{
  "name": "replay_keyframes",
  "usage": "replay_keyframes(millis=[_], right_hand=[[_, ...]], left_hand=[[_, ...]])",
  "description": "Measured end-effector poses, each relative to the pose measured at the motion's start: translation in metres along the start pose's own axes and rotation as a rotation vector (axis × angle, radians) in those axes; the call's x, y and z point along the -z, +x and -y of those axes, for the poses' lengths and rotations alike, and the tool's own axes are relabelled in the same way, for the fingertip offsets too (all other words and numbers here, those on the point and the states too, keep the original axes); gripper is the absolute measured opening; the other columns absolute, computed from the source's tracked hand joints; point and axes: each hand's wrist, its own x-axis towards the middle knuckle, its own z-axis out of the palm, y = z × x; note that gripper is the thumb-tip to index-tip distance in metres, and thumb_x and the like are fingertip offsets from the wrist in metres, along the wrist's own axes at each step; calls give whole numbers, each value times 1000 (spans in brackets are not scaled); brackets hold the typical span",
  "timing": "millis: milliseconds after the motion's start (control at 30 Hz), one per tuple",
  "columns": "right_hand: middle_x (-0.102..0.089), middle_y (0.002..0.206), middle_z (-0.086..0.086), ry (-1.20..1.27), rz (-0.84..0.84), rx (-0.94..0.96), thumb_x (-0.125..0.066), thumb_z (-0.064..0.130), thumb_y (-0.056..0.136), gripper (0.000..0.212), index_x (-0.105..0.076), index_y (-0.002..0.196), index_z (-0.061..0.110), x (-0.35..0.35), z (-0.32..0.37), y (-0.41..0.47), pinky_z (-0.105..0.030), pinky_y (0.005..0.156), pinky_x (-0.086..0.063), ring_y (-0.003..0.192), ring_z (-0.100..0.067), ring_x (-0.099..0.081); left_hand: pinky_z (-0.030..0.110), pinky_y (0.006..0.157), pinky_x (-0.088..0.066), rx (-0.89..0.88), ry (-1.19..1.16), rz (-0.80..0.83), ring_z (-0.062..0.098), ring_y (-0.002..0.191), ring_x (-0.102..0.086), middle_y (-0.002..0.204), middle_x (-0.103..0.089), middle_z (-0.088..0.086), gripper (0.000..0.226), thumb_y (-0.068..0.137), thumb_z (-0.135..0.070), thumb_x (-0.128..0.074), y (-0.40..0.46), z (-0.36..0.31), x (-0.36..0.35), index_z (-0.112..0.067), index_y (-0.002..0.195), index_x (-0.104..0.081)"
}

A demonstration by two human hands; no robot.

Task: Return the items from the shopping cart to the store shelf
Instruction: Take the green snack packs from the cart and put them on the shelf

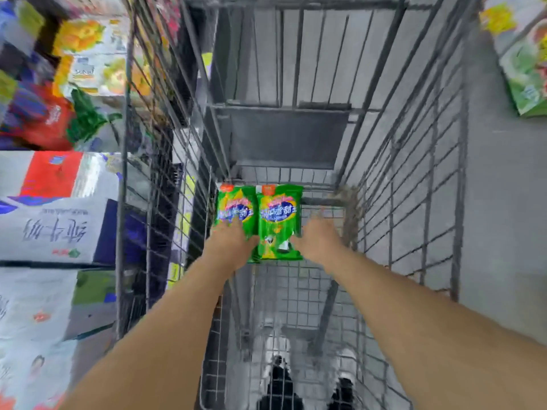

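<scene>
Two green snack bags lie side by side deep in the wire shopping cart point(414, 179): the left green bag point(233, 205) and the right green bag point(279, 220). My left hand point(233, 241) rests on the lower end of the left bag, fingers wrapped over it. Beside the right bag's lower right corner, my right hand point(318, 241) touches its edge; the blur hides whether it grips. Both forearms reach down into the cart from the bottom of the view.
The store shelf point(59, 179) on the left holds white cartons, a red-and-white box and fruit-printed boxes. More green boxes point(524, 63) sit at the upper right on the grey floor. My shoes point(278, 377) show through the cart's wire bottom.
</scene>
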Motion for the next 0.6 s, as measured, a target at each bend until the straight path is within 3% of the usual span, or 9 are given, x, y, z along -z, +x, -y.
replay_keyframes(millis=[167,233,300,467,533,600], right_hand=[[-65,116,-24,73,-33,-103,-66,30,91,41,-59,114,-4,-31,-6,50,-36,79,-50,106,-36,-64],[-65,106,-20,132,-36,-112,-66,30,91,30,-56,104,5,-42,-9,70,-33,64,-47,86,-30,-62],[-64,96,-17,214,-35,-136,-67,33,89,29,-52,96,9,-51,-10,87,-30,59,-44,75,-25,-57],[-60,112,-15,437,-49,-268,-70,40,85,58,-47,124,3,-62,-7,105,-37,68,-49,86,-26,-56],[-62,119,-18,539,-66,-305,-74,42,79,69,-46,129,3,-65,-8,110,-37,73,-51,90,-27,-60],[-63,119,-16,584,-59,-326,-77,46,75,74,-49,129,4,-64,-10,111,-44,87,-55,101,-31,-64]], left_hand=[[48,108,-33,33,-21,-56,41,135,-33,148,-31,23,76,94,-45,-56,38,4,-25,-2,147,-24],[50,112,-26,99,-68,-8,44,141,-20,158,-13,22,85,94,-46,-55,46,1,-30,-6,154,-10],[54,114,-24,174,-117,8,48,143,-13,162,1,22,95,91,-51,-57,53,-3,-36,-11,156,0],[66,116,-9,285,-221,47,50,146,3,161,20,20,102,86,-50,-64,61,-20,-44,-21,157,4],[64,116,-12,298,-235,37,49,146,1,162,16,18,100,84,-48,-66,62,-21,-45,-24,156,-1],[61,113,-20,307,-257,16,47,145,-7,162,7,14,95,83,-46,-68,60,-22,-46,-26,155,-9]])
